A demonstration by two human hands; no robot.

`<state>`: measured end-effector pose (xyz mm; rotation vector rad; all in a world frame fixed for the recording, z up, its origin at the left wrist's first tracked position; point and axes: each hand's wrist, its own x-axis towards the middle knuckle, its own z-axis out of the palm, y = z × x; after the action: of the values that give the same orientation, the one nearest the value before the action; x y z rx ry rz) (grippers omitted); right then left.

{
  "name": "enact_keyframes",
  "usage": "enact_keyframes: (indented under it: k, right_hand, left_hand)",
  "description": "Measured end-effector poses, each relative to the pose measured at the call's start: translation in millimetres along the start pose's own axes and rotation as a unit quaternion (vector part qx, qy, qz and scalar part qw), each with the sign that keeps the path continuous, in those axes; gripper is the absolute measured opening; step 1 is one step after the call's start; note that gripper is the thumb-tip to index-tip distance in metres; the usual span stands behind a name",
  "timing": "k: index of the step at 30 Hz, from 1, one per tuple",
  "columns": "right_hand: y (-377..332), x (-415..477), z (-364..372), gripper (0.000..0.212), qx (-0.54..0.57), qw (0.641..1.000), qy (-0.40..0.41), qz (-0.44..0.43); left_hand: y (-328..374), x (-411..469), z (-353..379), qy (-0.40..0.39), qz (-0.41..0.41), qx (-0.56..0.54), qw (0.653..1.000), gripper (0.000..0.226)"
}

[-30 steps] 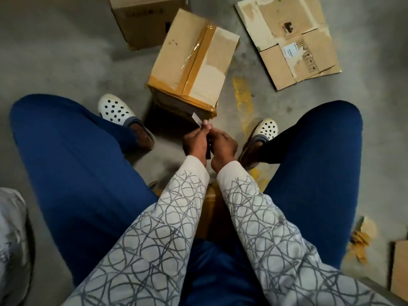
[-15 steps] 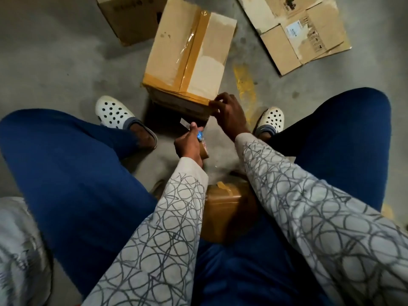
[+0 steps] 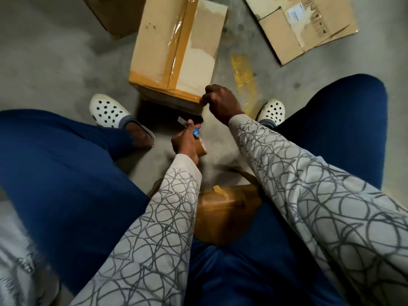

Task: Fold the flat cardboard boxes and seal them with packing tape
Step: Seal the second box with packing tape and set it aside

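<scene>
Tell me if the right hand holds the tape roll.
No, the left hand holds the tape roll; the right hand grips the box corner.

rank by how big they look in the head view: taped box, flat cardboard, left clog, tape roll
1-2. taped box and flat cardboard: look alike, both cut by the frame's top edge, so unranked
3. left clog
4. tape roll, partly hidden in the left hand

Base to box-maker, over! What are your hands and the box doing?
Left hand grips tape roll. Right hand pinches taped box at its near corner. Flat cardboard lies apart, far right; nothing between hands and box.
</scene>
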<state>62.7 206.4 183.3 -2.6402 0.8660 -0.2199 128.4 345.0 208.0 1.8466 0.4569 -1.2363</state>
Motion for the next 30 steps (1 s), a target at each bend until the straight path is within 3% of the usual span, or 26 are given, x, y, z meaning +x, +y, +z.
enact_keyframes:
  k: [2,5,9,10,12,15,17,20,23,26,30]
  right_hand:
    - [-9,3,-15,0.032,0.02,0.998,-0.038,0.046]
    - [-25,-7,-38,0.04,0.084,0.975,-0.064,0.197]
    - [-45,-38,-51,0.022,0.294,0.889,-0.027,0.351]
    - [-51,-47,-57,0.032,0.356,0.859,-0.011,0.369]
    - [-67,-66,-67,0.051,0.437,0.822,-0.008,0.365]
    - [-86,-97,-82,0.057,0.45,0.836,0.001,0.313]
    - [-90,-118,-92,0.066,0.476,0.821,0.016,0.315]
    - [-91,-139,-108,0.052,0.528,0.776,0.067,0.338]
    - [-92,-155,-131,0.052,0.602,0.682,0.17,0.378]
    - [-90,-175,-148,0.032,0.657,0.561,0.251,0.437]
    - [-93,-191,-155,0.013,0.701,0.512,0.219,0.445]
  left_hand:
    - [1,-11,-3,-0.011,0.012,-0.001,1.0,0.026]
    - [4,-28,-6,-0.029,0.042,0.0,0.999,0.025]
    - [6,-49,-12,-0.08,0.106,-0.023,0.991,0.021]
    - [5,-55,-14,-0.1,0.132,-0.024,0.986,0.02]
    - [2,-69,-15,-0.127,0.187,0.003,0.974,0.019]
    - [-5,-94,-21,-0.125,0.275,0.123,0.946,0.029]
    - [-13,-107,-26,-0.142,0.332,0.2,0.911,0.031]
    - [-23,-126,-29,-0.207,0.374,0.201,0.881,0.054]
    - [-29,-142,-29,-0.232,0.366,0.16,0.887,0.094]
    - [-31,-148,-33,-0.24,0.347,0.115,0.899,0.106]
    - [-28,-157,-38,-0.224,0.352,0.103,0.903,0.097]
